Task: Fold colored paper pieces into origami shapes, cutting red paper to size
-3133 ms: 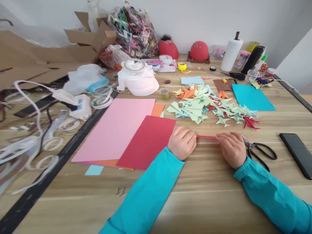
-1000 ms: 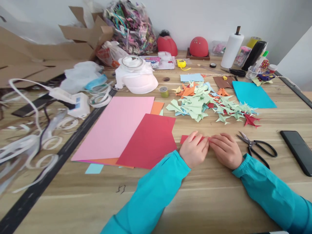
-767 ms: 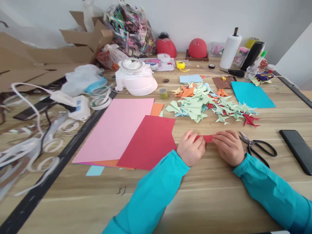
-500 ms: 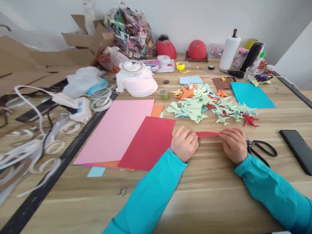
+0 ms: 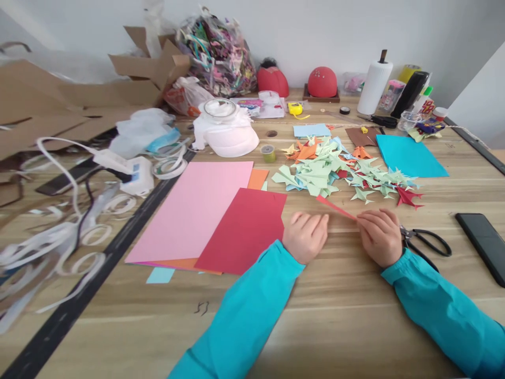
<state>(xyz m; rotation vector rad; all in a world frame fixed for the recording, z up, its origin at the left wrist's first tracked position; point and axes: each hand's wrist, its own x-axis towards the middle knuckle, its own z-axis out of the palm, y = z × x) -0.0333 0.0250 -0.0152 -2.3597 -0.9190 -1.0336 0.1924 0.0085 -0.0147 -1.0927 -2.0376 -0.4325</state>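
A narrow strip of red paper (image 5: 337, 207) is pinched at its near end by my right hand (image 5: 381, 237), its other end slanting up to the left. My left hand (image 5: 305, 237) is just off the strip, fingers curled and closed, with nothing visible in them. Its thumb is hidden. Beyond both hands lies a pile of folded paper shapes (image 5: 321, 166), mostly pale green with some orange, blue and red. Left of my left hand is a sheet of red paper (image 5: 244, 231), lying partly over a pink sheet (image 5: 193, 205).
Black-handled scissors (image 5: 428, 242) lie right beside my right hand, and a phone (image 5: 483, 245) is farther right. A blue sheet (image 5: 412, 156) lies behind the pile. White cables and a power adapter (image 5: 136, 176) fill the left side.
My left hand has let go of the strip's left end. That end has swung up and away from me, while my right hand keeps its pinch. The camera view has shifted slightly.
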